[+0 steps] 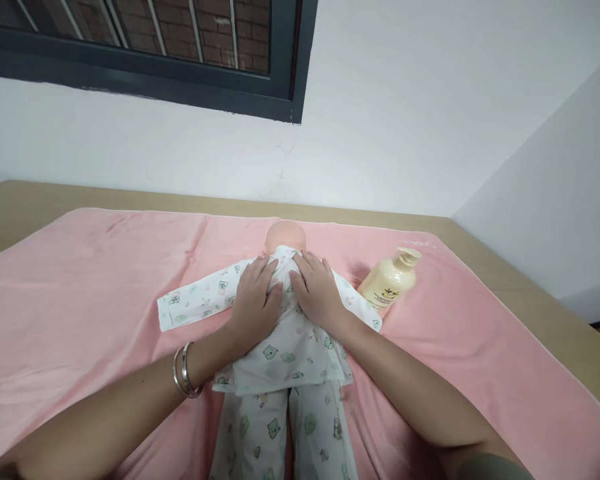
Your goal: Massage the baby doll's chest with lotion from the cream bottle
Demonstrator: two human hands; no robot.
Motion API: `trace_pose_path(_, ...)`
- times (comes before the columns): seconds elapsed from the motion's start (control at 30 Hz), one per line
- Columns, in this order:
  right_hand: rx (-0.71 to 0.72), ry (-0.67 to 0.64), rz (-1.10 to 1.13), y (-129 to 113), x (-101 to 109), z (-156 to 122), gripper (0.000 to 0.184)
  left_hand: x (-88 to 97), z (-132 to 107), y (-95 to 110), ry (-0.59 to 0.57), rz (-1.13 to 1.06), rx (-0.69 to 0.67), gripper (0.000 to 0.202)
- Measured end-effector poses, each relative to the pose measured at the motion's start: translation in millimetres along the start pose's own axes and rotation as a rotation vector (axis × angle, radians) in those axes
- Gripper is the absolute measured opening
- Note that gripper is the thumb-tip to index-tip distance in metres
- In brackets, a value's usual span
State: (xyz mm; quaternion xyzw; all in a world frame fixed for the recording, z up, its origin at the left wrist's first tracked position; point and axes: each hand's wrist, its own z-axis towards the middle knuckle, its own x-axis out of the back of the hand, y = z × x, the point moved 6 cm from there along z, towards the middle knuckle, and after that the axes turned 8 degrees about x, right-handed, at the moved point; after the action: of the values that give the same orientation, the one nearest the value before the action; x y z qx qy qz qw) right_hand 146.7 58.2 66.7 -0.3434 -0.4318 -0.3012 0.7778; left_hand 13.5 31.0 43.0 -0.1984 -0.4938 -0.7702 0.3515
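Observation:
A baby doll [286, 235] lies stretched out, its head toward the wall, dressed in a white printed top [287, 360] and matching trousers [260, 427]. My left hand [256, 297] rests flat on the left side of the top near the shoulder, fingers extended. On the right side of the chest lies my right hand [316, 287], palm down with its fingers spread toward the collar. Neither hand grips anything. The left sleeve reaches out sideways, and the right one slants down beside a cream pump bottle [387, 280].
A pink blanket [460, 347] with some creases covers much of the wooden table [535, 313]. White walls [390, 133] rise behind and at the right. A dark-framed window [280, 87] with bars is at the upper left.

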Motion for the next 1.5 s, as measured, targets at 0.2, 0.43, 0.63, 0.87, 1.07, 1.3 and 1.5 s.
trace_pose_path(0.2, -0.010, -0.015, -0.001, 2, 1, 1, 0.044, 0.3, 4, 0, -0.012, -0.013, -0.009, 0.047)
trace_pose_path(0.43, -0.059, -0.096, -0.061, -22, 10, -17, 0.052, 2.5, 25, -11, -0.087, -0.076, -0.041, 0.047)
trace_pose_path(0.63, 0.026, -0.204, -0.091, -50, 21, -40, 0.060, 3.7, 37, -14, -0.126, -0.030, 0.083, 0.046)
trace_pose_path(0.87, -0.135, -0.184, -0.077, 9, 12, 5, 0.055, 4.1, -3, 19, -0.080, 0.092, -0.061, 0.047)
trace_pose_path(1.07, 0.015, -0.168, -0.115, -34, 18, -22, 0.057, 5.5, 32, -12, -0.111, 0.006, 0.107, 0.046)
trace_pose_path(1.3, -0.043, -0.254, -0.083, -10, 14, -1, 0.054, 4.9, 6, 16, -0.033, 0.094, -0.086, 0.044)
trace_pose_path(1.5, 0.074, -0.207, -0.101, -46, 20, -28, 0.055, 4.2, 32, -8, -0.096, 0.024, 0.046, 0.044)
